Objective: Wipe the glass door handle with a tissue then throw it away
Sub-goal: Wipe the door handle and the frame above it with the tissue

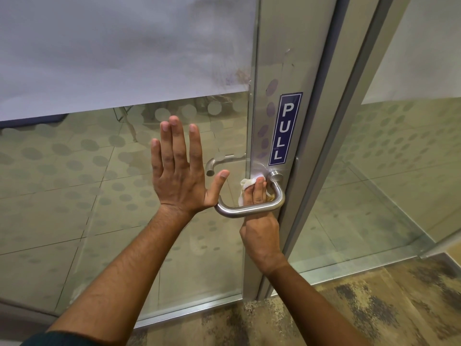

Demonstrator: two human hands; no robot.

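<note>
Left hand (178,171) flat, fingers spread, on the glass door (124,196); right hand's (259,231) grip pinches the crumpled white tissue (245,184) against the curved steel handle (249,210) at three o'clock.

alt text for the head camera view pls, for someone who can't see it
The right hand reaches up behind a metal door handle, pressing a white tissue near its top mount, while the left hand lies open and flat on the glass door. A blue PULL sticker sits above the handle.
</note>
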